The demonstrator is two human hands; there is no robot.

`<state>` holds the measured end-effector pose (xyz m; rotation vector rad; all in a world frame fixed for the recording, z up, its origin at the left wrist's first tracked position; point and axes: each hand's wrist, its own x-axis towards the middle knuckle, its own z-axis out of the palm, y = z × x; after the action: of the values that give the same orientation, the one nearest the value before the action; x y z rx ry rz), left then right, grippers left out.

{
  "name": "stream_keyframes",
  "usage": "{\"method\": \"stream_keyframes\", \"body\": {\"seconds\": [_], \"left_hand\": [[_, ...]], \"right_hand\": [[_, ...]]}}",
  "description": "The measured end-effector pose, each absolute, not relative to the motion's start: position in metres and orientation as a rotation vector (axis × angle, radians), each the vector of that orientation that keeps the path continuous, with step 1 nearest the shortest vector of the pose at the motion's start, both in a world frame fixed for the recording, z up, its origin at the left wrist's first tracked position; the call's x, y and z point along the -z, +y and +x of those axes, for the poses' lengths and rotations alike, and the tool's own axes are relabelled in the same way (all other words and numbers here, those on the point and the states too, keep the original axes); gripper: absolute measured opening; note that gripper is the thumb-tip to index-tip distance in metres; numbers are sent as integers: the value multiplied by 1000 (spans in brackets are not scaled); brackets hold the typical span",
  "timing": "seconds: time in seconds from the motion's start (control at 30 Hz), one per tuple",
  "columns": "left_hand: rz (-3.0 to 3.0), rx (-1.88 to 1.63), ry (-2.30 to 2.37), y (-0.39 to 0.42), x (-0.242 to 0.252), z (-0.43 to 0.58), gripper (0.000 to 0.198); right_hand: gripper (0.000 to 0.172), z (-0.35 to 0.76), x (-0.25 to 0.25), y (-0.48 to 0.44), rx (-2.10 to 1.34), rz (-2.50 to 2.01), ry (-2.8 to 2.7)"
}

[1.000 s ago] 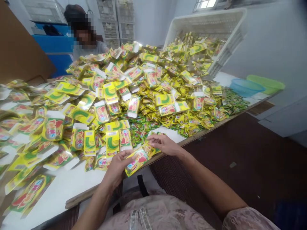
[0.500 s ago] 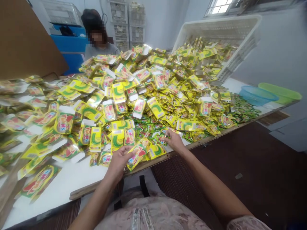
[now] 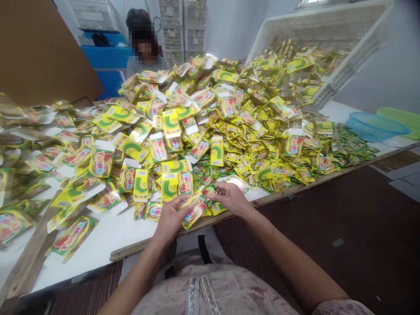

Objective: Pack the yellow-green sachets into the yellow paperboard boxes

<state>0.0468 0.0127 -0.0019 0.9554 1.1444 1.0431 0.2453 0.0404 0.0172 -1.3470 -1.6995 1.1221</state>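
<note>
My left hand (image 3: 170, 216) is closed round a yellow and green printed carton (image 3: 194, 211), held just above the table's near edge. My right hand (image 3: 229, 197) pinches a small green sachet (image 3: 208, 191) at the carton's upper end. Behind both hands rises a big heap of yellow cartons and sachets (image 3: 210, 118) covering the white table (image 3: 98, 245). Flat cartons (image 3: 70, 236) lie loose at the near left.
A white plastic crate (image 3: 331, 30) is tipped on its side at the back right, spilling packets. A blue basin (image 3: 374, 127) and a green one (image 3: 402, 116) stand at the right end. Another person (image 3: 144, 48) sits across the table. A brown board (image 3: 42, 57) leans at the left.
My right hand came back from the heap with a small sachet and now meets the carton in my left hand. The view shifted slightly.
</note>
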Motion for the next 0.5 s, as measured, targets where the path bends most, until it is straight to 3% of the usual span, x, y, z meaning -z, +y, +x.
{"method": "stream_keyframes", "body": {"seconds": [0.13,0.3,0.5], "left_hand": [[937,-1014,1144,12,2,46,35],[737,-1080,1030,12,-1,48,40],[675,-1065,1051,12,-7,47,39]], "right_hand": [[29,247,-15,44,-1252,-1286,-1744],[27,242,-23,41,-930,-1333,-1608],[21,231,-27,26,-879,-1355,-1730]]}}
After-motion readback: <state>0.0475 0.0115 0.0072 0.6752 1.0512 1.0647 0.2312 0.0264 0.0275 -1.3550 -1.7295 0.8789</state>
